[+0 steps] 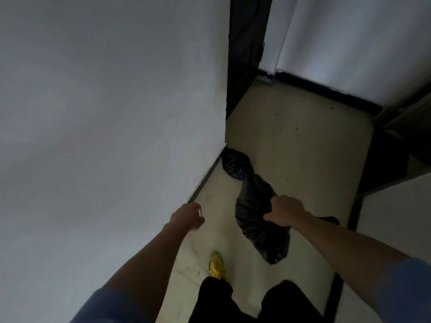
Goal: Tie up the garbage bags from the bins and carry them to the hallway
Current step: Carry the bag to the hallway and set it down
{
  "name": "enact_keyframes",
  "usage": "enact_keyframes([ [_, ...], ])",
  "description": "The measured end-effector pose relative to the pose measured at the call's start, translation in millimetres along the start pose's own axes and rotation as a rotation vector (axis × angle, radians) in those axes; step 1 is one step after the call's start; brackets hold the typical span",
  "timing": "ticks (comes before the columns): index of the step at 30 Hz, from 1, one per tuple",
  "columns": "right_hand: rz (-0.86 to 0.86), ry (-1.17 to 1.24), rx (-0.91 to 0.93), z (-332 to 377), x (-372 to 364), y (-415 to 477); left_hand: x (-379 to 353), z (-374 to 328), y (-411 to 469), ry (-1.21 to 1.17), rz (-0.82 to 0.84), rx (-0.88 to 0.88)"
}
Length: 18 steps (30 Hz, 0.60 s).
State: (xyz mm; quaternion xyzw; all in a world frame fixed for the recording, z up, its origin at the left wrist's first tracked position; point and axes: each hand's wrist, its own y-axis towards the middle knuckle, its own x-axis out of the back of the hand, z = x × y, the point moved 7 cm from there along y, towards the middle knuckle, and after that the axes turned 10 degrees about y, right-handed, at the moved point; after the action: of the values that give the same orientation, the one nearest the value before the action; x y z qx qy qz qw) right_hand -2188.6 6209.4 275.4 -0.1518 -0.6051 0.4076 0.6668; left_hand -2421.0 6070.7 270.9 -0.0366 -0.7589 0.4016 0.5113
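Garbage bag (254,220) gripped in right hand (283,212), just short of wall corner (225,127), long axis pointing toward it. Second garbage bag (236,165) on floor (303,148) at foot of wall corner, straight ahead. Left hand (190,215) loosely curled, empty.
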Motion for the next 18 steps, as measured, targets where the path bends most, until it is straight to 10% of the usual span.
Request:
enact_keyframes([
  [18, 0.252, 0.003, 0.156, 32, -23, 383, -50, -4, 298, -0.262, 0.135, 0.302],
])
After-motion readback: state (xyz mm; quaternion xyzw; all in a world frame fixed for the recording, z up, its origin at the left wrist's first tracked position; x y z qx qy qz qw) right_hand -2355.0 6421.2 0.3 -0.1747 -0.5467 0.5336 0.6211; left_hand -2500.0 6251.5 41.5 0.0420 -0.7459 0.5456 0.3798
